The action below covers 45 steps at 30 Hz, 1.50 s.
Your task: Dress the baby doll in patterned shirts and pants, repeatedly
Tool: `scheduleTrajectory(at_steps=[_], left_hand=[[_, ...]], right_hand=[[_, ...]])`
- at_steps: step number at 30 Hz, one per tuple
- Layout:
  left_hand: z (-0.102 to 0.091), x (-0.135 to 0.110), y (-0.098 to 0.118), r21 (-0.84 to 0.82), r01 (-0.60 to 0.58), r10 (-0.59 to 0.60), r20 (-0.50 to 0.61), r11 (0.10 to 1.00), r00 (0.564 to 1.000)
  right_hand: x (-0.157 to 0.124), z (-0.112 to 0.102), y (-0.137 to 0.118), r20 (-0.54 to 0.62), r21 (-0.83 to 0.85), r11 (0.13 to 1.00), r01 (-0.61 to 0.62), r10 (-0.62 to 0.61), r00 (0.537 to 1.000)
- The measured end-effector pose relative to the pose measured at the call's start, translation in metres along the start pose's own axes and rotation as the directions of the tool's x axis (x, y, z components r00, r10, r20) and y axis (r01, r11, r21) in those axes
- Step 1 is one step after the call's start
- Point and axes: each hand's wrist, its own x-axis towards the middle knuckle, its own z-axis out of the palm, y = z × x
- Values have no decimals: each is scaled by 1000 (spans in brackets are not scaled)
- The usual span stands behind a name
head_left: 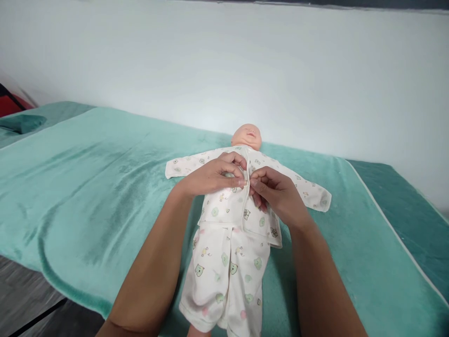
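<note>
Printed baby jacket [224, 206] on a doll [246, 135], front pinched from both sides

Clock read from the jacket's middle, 12 toward the white wall [175, 70]. Doll on its back, head at 12, printed trousers [206, 290] running down to 6, toward the wearer. Laid this way, the chest front seems to fall within easy reach of both arms.

Jacket lies over the doll's torso on a teal blanket [87, 187]. Sleeves spread wide: one sleeve [187, 163] toward 10, the other sleeve [312, 194] toward 3. Spread so, they stay clear of the front.

Left hand [217, 175] comes in from 9, thumb and forefinger pinching cloth at the front edge [244, 210]. Right hand [277, 189] opposite, at 3, fingertips gathered on the same edge; grip looks like a pinch too, though the fingers cover part of the contact. Small shiny fastener [246, 183] just visible between the fingertips; whether it is joined, cannot tell.

Fingertips nearly meet. Such a close, two-sided hold probably steadies thin, soft cloth and lines up the edges. Below, toward 5, the hem hangs loose over the trousers' waist, held by neither hand.
</note>
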Motion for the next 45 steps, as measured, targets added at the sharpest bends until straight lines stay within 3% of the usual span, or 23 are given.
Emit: scheduleTrajectory(at_steps=[12,19,27,33,35,37,39,41,45], left_hand=[[2,-1,3,78,30,-30,4,997,1000],[1,-3,4,56,47,-48,15,997,999],[-5,-2,-1,30,-13,10,102,999,995],[-9,-10,1,14,39,-41,130,999,991],[-8,-12,1,-20,65,-63,85,998,994],[-5,-12,0,-75,73,-76,-33,995,997],[1,-9,-1,-118,51,-73,-189,992,979],[8,-3,-3,-106,12,-45,-314,994,949],[21,6,-8,50,-22,38,-349,998,936]], right_hand=[[-1,2,-3,37,-62,997,-50,53,998],[-1,-3,-1,110,0,1000,-28,28,994],[-1,5,-5,-26,12,997,-81,82,996],[4,9,5,-270,179,984,16,34,962],[6,10,10,-408,153,985,84,-15,913],[8,11,14,-520,35,990,134,-96,849],[10,15,17,-547,-111,980,163,-197,814],[12,18,20,-495,-231,954,193,-286,820],[15,21,23,-423,-316,923,221,-346,838]])
